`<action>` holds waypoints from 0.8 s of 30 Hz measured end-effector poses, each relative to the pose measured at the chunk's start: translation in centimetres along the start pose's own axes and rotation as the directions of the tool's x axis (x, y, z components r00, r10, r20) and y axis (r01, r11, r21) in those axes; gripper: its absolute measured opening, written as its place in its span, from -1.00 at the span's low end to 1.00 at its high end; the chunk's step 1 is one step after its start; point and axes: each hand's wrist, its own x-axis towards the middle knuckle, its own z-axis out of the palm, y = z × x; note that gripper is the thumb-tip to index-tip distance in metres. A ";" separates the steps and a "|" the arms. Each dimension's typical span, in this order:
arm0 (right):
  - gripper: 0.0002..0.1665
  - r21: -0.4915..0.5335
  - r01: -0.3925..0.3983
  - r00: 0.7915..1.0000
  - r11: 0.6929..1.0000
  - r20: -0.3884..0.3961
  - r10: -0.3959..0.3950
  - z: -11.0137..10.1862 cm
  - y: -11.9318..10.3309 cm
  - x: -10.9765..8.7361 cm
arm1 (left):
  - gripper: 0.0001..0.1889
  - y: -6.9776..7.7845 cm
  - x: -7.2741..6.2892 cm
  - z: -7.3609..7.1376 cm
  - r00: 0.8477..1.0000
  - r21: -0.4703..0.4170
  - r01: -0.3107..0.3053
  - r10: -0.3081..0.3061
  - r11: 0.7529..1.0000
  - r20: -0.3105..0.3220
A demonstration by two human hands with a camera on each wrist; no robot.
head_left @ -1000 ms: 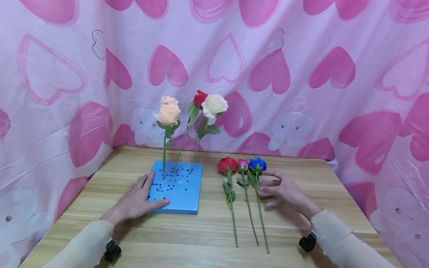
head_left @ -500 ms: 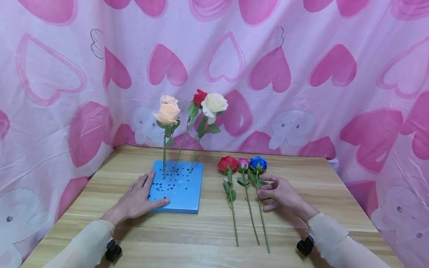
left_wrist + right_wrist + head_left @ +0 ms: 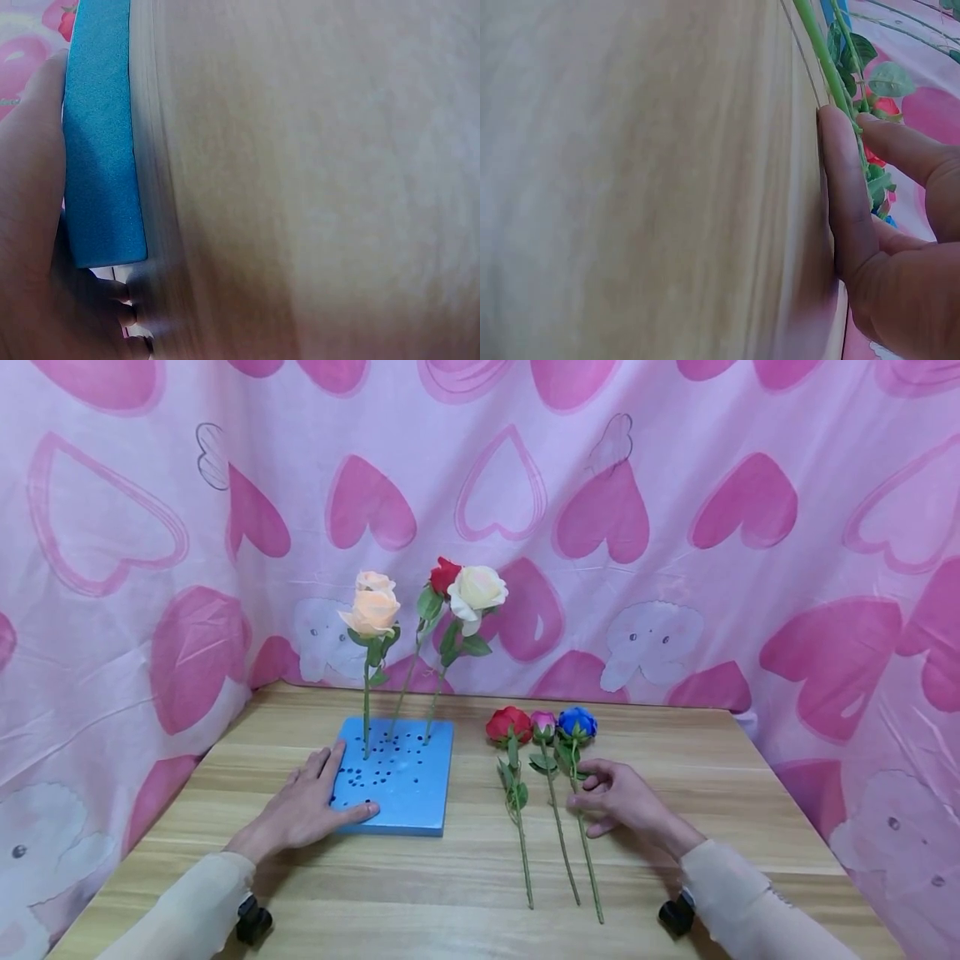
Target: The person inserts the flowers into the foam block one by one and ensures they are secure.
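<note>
My left hand lies at the left edge of a blue foam block dotted with holes, thumb resting on its top and fingers along its side. In the left wrist view, the block's side shows beside the hand. Several artificial roses stand in the block: peach, red and white. My right hand pinches the stem of a blue rose lying on the table; in the right wrist view, the green stem passes between thumb and finger.
Left of the blue rose, a pink rose and a red rose lie on the wooden table, stems toward me. A pink heart-patterned curtain surrounds the table's back and sides.
My right hand has moved slightly left and down, and its fingers have closed on the blue rose's stem. The left hand stays on the block.
</note>
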 end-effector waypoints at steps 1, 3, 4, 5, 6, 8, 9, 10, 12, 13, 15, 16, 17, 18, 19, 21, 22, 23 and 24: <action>0.00 -0.008 -0.003 1.000 1.000 0.001 0.003 0.0 0.0 0.0 | 0.40 0.0 0.0 0.0 1.000 -0.003 0.000 0.000 1.000 0.000; 0.02 -0.015 -0.009 1.000 1.000 0.002 0.009 0.1 -0.2 0.1 | 0.40 0.0 0.0 0.0 1.000 -0.005 -0.004 0.004 1.000 -0.002; 0.04 -0.020 -0.012 1.000 1.000 0.005 0.012 0.1 -0.3 0.1 | 0.40 0.0 0.0 -0.1 1.000 -0.005 -0.004 0.004 1.000 -0.004; 0.06 -0.025 -0.013 1.000 1.000 0.007 0.014 0.1 -0.3 0.1 | 0.40 0.0 0.0 -0.1 1.000 -0.004 -0.005 0.005 1.000 -0.005; 0.07 -0.025 -0.016 1.000 1.000 0.010 0.016 0.1 -0.4 0.2 | 0.40 0.0 0.0 -0.1 1.000 -0.005 -0.004 0.004 1.000 -0.007; 0.09 -0.023 -0.019 1.000 1.000 0.014 0.020 0.1 -0.5 0.3 | 0.40 0.0 0.1 -0.1 1.000 -0.004 -0.002 0.002 1.000 -0.007; 0.10 -0.020 -0.021 1.000 1.000 0.016 0.022 0.1 -0.6 0.3 | 0.40 0.0 0.1 -0.1 1.000 -0.005 0.001 -0.001 1.000 -0.006; 0.10 -0.019 -0.023 1.000 1.000 0.017 0.023 0.1 -0.6 0.4 | 0.40 0.0 0.1 -0.1 1.000 -0.005 0.003 -0.003 1.000 -0.004; 0.10 -0.018 -0.020 1.000 1.000 0.023 0.021 0.1 -0.6 0.4 | 0.40 0.1 0.1 -0.2 1.000 -0.008 0.005 -0.005 1.000 -0.002; 0.10 -0.019 -0.018 0.999 1.000 0.027 0.018 0.1 -0.6 0.3 | 0.40 0.1 0.1 -0.2 1.000 -0.008 0.004 -0.004 1.000 0.000; 0.09 -0.016 -0.015 0.999 1.000 0.032 0.015 0.1 -0.6 0.2 | 0.40 0.1 0.1 -0.2 1.000 -0.009 0.003 -0.003 1.000 0.000; 0.09 -0.012 -0.013 0.999 1.000 0.034 0.014 0.1 -0.6 0.2 | 0.40 0.1 0.0 -0.2 1.000 -0.009 0.002 -0.002 1.000 -0.001; 0.09 -0.008 -0.012 0.999 1.000 0.036 0.012 0.1 -0.6 0.2 | 0.40 0.1 0.0 -0.2 1.000 -0.009 0.001 -0.001 1.000 -0.001; 0.08 -0.005 -0.009 0.999 1.000 0.039 0.009 0.1 -0.5 0.1 | 0.40 0.1 0.0 -0.2 1.000 -0.008 0.000 0.000 1.000 -0.001; 0.08 -0.001 -0.005 0.999 1.000 0.042 0.005 0.1 -0.5 0.1 | 0.40 0.1 0.0 -0.2 1.000 -0.006 0.000 0.000 1.000 0.001; 0.06 0.009 -0.004 0.999 1.000 0.036 0.004 0.1 -0.3 0.1 | 0.40 0.1 -0.1 -0.1 1.000 -0.004 0.003 -0.002 1.000 0.005; 0.05 0.011 -0.002 0.999 1.000 0.035 0.002 0.1 -0.2 0.0 | 0.40 0.1 -0.1 -0.1 1.000 -0.004 0.004 -0.004 1.000 0.008; 0.04 0.013 0.002 0.999 1.000 0.035 -0.003 0.0 -0.1 0.0 | 0.40 0.0 -0.1 0.0 1.000 -0.003 0.006 -0.006 1.000 0.011; 0.04 0.011 0.009 0.999 1.000 0.035 -0.009 -0.1 0.0 0.0 | 0.40 0.0 -0.1 0.0 1.000 -0.002 0.007 -0.007 1.000 0.011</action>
